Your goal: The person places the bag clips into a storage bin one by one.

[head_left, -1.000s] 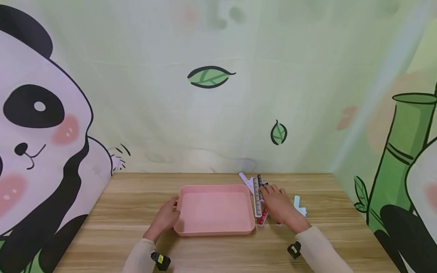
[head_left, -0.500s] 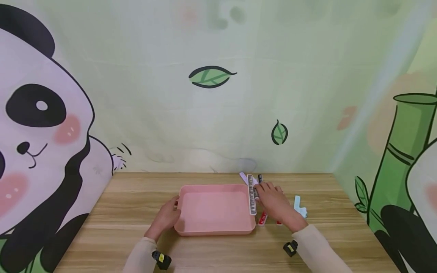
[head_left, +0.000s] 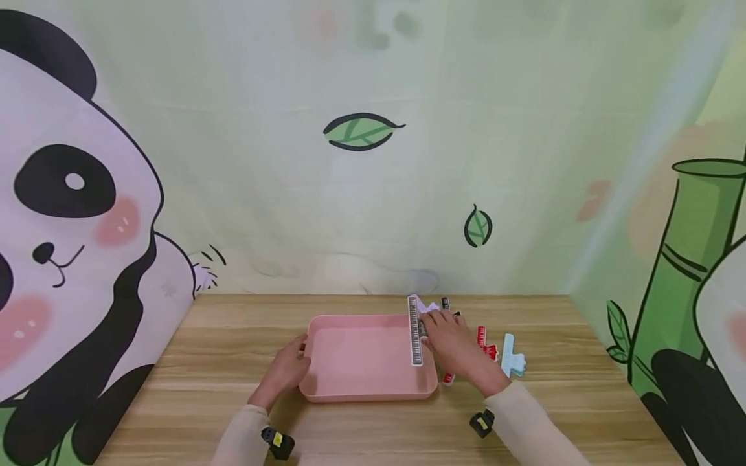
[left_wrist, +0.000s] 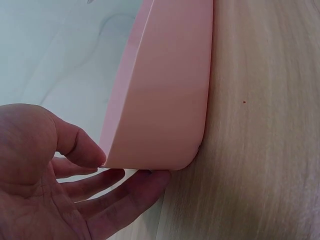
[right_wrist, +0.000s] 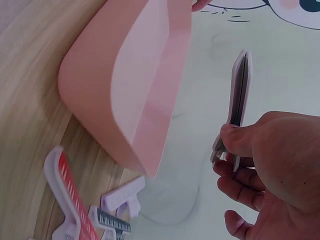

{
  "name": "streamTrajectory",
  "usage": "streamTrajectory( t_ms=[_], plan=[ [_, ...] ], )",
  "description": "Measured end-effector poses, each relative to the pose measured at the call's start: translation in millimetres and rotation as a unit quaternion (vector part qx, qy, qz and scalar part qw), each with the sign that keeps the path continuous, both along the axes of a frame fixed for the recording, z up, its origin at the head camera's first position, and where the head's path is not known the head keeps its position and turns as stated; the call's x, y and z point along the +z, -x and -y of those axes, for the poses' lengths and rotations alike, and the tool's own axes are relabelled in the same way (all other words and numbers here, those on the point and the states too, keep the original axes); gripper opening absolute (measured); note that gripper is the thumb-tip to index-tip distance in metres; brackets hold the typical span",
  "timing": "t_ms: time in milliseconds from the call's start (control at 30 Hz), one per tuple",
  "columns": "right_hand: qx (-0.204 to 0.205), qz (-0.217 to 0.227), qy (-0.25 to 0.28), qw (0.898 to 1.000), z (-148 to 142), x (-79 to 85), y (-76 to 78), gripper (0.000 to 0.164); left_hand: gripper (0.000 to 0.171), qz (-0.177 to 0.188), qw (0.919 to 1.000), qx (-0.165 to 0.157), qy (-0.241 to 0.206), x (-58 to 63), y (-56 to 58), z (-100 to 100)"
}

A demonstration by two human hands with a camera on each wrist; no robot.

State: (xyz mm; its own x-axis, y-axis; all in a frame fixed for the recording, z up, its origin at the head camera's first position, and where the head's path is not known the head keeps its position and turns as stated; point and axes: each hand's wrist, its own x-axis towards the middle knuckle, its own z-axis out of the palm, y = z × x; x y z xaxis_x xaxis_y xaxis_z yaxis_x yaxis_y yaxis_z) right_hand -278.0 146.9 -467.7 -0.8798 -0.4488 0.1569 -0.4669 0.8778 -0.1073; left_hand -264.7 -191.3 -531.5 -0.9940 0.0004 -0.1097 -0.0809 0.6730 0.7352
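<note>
got the black-and-white clip [head_left: 415, 331] pinched in the right hand [head_left: 451, 340] by its short tab, likely for control. gripping the pink tray [head_left: 367, 397] at its left end with the left hand [head_left: 288, 364], probably against sliding. versus a second ago: shifted the clip from beside the tray to over its right side.

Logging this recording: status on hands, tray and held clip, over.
Left hand touching tray at left edge. Right hand pinching black-and-white clip, raised at tray's right end. Other clips on table; nothing seen blocking.
</note>
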Motion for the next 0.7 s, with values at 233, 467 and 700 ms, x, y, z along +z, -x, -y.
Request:
streamTrajectory(
  t_ms=[233,467,700],
  plan=[
    [0.012,-0.031,-0.012,0.999,14.9,-2.6,0.7,0.045,0.055,0.003,1.0000,0.000,-0.005,1.4,-1.1,0.5],
    [0.020,-0.033,0.001,0.999,31.4,-3.9,0.3,0.047,0.055,0.003,0.9999,0.003,-0.009,3.5,-0.4,-0.4],
    [0.019,-0.016,0.008,1.000,46.9,-6.9,-0.3,0.048,0.056,0.014,0.9998,0.006,-0.014,4.7,-2.2,-1.4]
  ],
)
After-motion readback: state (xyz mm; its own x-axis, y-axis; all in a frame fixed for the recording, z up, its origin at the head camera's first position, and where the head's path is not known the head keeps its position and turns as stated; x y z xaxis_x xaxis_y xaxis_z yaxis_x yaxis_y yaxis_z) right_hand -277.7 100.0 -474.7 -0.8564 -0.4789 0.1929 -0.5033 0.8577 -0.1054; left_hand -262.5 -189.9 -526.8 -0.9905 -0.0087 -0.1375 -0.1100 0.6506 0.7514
